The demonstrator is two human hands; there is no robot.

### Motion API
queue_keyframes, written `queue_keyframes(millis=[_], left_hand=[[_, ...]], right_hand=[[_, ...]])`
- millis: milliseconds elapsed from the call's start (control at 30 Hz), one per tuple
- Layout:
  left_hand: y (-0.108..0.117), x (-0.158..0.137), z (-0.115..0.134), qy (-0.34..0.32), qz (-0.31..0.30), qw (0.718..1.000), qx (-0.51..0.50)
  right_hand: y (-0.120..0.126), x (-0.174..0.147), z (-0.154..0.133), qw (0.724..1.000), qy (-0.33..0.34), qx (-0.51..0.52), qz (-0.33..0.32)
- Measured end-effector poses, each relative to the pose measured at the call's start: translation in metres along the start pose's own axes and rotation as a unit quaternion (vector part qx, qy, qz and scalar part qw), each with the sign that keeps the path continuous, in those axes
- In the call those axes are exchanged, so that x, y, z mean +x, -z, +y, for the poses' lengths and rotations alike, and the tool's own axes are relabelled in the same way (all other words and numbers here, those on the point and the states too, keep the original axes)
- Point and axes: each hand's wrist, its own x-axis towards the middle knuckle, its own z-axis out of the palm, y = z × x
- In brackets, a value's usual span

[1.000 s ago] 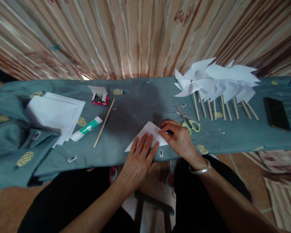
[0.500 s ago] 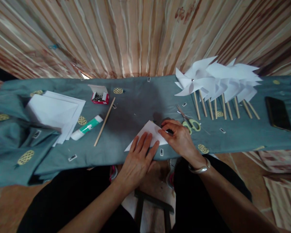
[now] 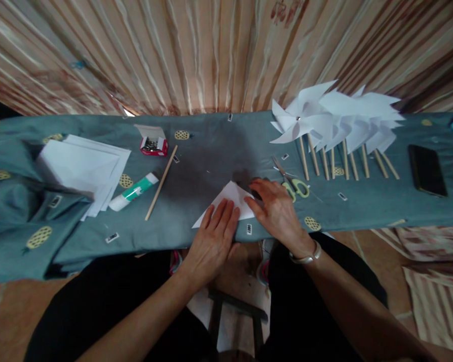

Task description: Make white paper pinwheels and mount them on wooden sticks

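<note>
A sheet of white paper (image 3: 232, 190), folded to a triangle, lies near the front edge of the table. My left hand (image 3: 212, 237) rests flat on it, fingers stretched out and covering its lower middle. At the paper's right corner is my right hand (image 3: 278, 210), its thumb and fingers apart and the thumb tip at the paper's edge. It holds nothing that I can see. Just beyond that hand lie green-handled scissors (image 3: 296, 187), partly hidden by it. A wooden stick (image 3: 161, 183) lies to the left of the paper.
On the left are a stack of white paper (image 3: 83, 163), a glue stick (image 3: 134, 192) and an open red box (image 3: 153, 146) of small metal pieces. Several paper pinwheels (image 3: 300, 120) on sticks lie at the back right, beside a dark phone (image 3: 426, 170). A curtain (image 3: 204, 55) hangs behind the table.
My right hand's fingers have spread from a pinch at the paper's right corner. The left hand stays flat on the paper. The whole view has shifted slightly.
</note>
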Motion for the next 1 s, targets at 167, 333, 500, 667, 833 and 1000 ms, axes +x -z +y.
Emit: queue_keyframes(millis=[167, 333, 500, 667, 833, 1000], left_hand=[[-0.002, 0.000, 0.001, -0.004, -0.004, 1.000, 0.015], [-0.002, 0.002, 0.002, -0.003, -0.023, 0.999, 0.029], [-0.002, 0.001, 0.001, -0.006, -0.026, 0.999, 0.034], [-0.002, 0.001, 0.000, -0.015, -0.018, 0.999, 0.039], [0.000, 0.001, 0.000, -0.014, -0.032, 0.999, 0.035], [0.003, 0.002, 0.000, -0.015, -0.038, 0.998, 0.044]], right_hand=[[0.001, -0.014, -0.010, 1.000, 0.012, -0.017, 0.008], [-0.004, -0.026, -0.022, 1.000, 0.012, -0.025, 0.001], [-0.006, -0.035, -0.020, 0.999, -0.003, -0.041, 0.004], [0.003, -0.042, -0.002, 0.998, -0.034, -0.042, 0.033], [0.009, -0.051, 0.014, 0.997, -0.048, -0.031, 0.041], [0.015, -0.058, 0.029, 0.996, -0.067, -0.044, 0.047]])
